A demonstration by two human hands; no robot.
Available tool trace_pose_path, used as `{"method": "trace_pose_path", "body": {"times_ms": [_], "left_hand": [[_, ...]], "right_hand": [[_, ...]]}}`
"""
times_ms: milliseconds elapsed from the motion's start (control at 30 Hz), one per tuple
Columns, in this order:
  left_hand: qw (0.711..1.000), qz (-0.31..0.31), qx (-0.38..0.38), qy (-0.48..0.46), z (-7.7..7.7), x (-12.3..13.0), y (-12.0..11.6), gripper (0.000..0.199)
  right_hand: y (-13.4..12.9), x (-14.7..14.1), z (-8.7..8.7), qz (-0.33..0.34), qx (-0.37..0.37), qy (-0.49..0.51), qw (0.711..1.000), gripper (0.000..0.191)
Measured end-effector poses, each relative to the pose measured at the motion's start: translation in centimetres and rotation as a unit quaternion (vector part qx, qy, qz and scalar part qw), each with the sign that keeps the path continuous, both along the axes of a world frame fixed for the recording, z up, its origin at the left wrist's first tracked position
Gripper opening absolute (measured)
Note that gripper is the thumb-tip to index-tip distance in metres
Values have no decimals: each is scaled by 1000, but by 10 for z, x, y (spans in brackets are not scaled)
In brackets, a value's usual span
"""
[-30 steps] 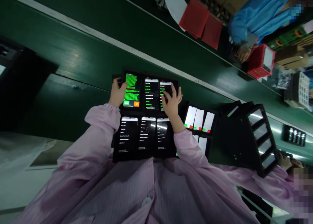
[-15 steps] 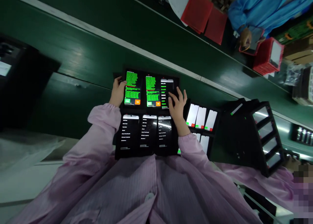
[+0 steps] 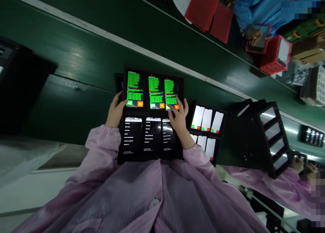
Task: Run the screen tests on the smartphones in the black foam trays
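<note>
In the head view a black tray [image 3: 154, 113] lies before me with several smartphones set in two rows. My left hand [image 3: 115, 110] is open at the tray's left edge, its thumb over the lower left corner of the upper left phone [image 3: 135, 87]. My right hand [image 3: 179, 119] is open too, fingers spread, fingertips over the lower part of the upper right phone [image 3: 170, 90]. All three upper phones, with the middle phone [image 3: 155, 90] between, show green text above green and orange buttons. White menu lists fill the lower phones [image 3: 133, 134]; my right hand partly covers one.
To the right stands another black tray [image 3: 205, 134] of white-screened phones, then tilted black trays [image 3: 275, 138] near a co-worker's pink sleeve [image 3: 281, 185]. Across the green bench [image 3: 101, 57], a person in a blue sleeve [image 3: 251, 9] works by red trays [image 3: 275, 55] and red sheets [image 3: 201, 9].
The upper right phone's screen has turned from a list to green text with buttons. Both hands have slid down toward the buttons, the left thumb now on the left phone's lower corner.
</note>
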State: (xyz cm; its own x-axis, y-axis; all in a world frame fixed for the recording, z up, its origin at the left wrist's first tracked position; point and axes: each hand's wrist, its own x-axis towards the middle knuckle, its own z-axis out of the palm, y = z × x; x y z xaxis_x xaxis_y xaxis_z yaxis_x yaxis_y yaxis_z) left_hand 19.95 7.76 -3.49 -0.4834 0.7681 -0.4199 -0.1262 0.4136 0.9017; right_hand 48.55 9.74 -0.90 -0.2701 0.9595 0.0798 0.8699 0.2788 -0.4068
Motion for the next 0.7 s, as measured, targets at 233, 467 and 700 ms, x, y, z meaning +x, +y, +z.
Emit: {"method": "trace_pose_path", "body": {"times_ms": [233,467,700], "left_hand": [[998,-18,16,51,-8,1,7,53],[1000,-5,-15,-21,8,1,8,51],[1000,8,12,-26,12,-6,18,53]], "right_hand": [[1,-14,11,53,-44,-41,997,31],[9,-50,16,129,-77,-49,987,32],[8,-26,12,94,-49,-2,994,31]]}}
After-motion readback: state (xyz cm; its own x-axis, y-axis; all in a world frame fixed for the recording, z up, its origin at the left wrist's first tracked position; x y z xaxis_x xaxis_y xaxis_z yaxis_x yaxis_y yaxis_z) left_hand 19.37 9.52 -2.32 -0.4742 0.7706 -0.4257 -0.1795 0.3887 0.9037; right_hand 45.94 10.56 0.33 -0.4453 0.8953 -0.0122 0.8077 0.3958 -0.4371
